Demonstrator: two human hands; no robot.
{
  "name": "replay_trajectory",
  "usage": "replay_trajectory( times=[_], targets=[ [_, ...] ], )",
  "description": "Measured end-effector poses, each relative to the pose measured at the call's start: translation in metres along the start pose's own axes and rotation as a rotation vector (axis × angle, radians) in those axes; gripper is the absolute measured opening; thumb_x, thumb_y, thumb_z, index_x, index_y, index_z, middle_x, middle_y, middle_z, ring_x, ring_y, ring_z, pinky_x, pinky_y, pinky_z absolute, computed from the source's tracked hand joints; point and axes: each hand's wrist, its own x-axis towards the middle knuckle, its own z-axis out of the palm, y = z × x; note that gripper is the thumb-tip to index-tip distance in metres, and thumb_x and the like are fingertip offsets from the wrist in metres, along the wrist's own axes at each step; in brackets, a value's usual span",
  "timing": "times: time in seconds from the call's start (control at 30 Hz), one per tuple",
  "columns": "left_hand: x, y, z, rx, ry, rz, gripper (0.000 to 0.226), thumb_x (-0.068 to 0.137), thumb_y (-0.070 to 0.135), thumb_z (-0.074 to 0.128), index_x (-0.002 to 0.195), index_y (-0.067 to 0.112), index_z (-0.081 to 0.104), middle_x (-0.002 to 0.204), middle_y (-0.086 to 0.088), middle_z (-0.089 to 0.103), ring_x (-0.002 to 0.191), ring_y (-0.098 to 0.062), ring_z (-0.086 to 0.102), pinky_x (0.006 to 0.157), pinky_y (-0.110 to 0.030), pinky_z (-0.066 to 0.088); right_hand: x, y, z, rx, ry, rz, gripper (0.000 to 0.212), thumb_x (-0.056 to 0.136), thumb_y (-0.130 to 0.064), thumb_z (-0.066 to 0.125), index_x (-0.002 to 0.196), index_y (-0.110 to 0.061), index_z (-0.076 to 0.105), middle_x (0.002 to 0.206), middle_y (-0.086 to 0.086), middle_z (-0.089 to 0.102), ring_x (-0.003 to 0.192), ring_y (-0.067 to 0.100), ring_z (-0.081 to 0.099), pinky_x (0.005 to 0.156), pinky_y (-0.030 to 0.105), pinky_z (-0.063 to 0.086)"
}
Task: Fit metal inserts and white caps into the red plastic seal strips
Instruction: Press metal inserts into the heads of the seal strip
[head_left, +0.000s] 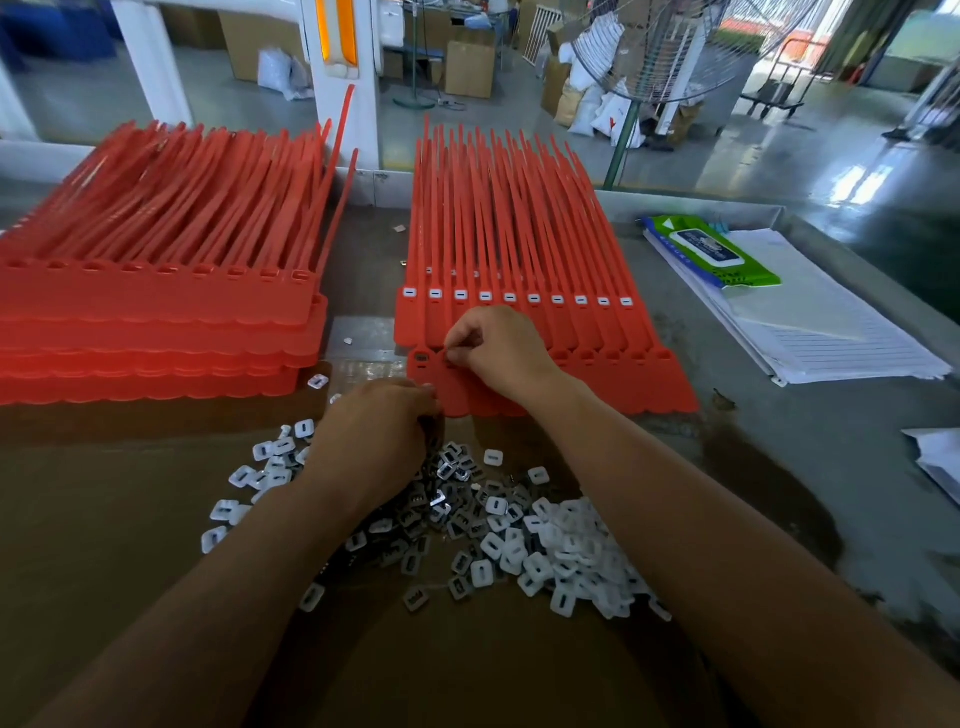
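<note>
Ten white caps (510, 297) sit in a row on the top sheet of the middle stack of red seal strips (519, 218). The near sheet (654, 387), lying lower on the table (779, 467), shows no caps yet.

Right hand (501, 351) is over that near sheet, thumb and forefinger pinched together at the 2nd socket from the left, on a small part too hidden to name (prob. an insert). Left hand (376, 423) is curled at the sheet's near left corner; can't tell whether its grip is on the sheet edge or on spare parts.

Key relation: sockets run L-to-R and the strip tails point far, so the next open socket lies just right of the right hand's fingertips, and that hand is nearer it. Left hand is nearer the supply: metal inserts (447, 488) just near of it, loose caps pile (571, 551) to their right.

Second red stack (156, 312) is at far left. Green wipes pack (711, 254) lies on lined paper (841, 343) at right; its label is too blurred to read.
</note>
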Motion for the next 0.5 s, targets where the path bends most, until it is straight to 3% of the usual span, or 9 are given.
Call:
replay_trajectory(
  times=[0.23,0.5],
  targets=[
    [-0.0004,0.0009,-0.0002,-0.003,0.01,0.006,0.032,0.076,-0.003,0.049,0.095,0.011,0.071,0.106,-0.008,0.067,0.096,-0.028,0.061,0.081,-0.038,0.049,0.0041,-0.0013,0.0027,-0.04,0.027,0.039,0.009,0.08,-0.013,0.063,0.075,-0.02,0.066,0.092,-0.004,0.067,0.09,0.012,0.059,0.076,0.026,0.045],
    [0.0003,0.0,0.0009,-0.007,0.009,0.002,0.035,0.075,-0.003,0.05,0.099,0.013,0.07,0.114,-0.005,0.064,0.103,-0.026,0.06,0.085,-0.035,0.046,0.0073,0.0005,0.0011,-0.014,-0.008,0.035,0.01,0.083,-0.012,0.063,0.081,-0.016,0.072,0.091,-0.006,0.067,0.079,0.004,0.054,0.071,0.02,0.039]
  ],
)
